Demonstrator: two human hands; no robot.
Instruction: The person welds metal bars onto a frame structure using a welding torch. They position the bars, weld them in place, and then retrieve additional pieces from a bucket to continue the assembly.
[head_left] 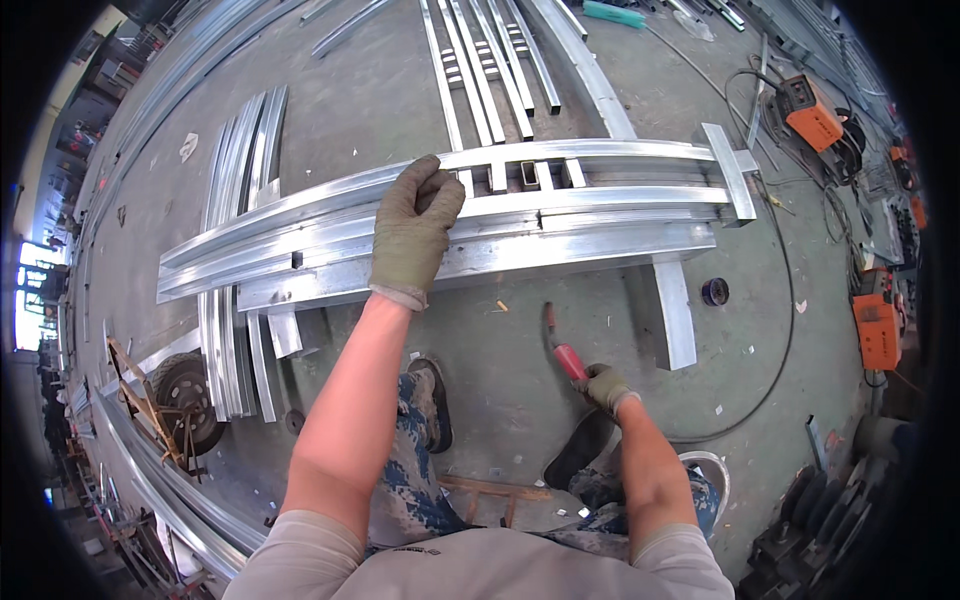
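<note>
My left hand, in an olive work glove, lies over the silvery metal frame. Its fingers are bent and closed beside the short crosspieces set between two long rails; whatever they grip is hidden by the glove. Lower and to the right, my gloved right hand is wrapped round the red handle of a welding torch. The torch's curved neck points up toward the frame, away from the metal. A short flat bar lies across the frame's right end.
Square metal tubes support the left end, and a thick beam the right. A black cable curves over the floor at right, near orange welding machines. A wheel stands at lower left. A small dark roll lies nearby.
</note>
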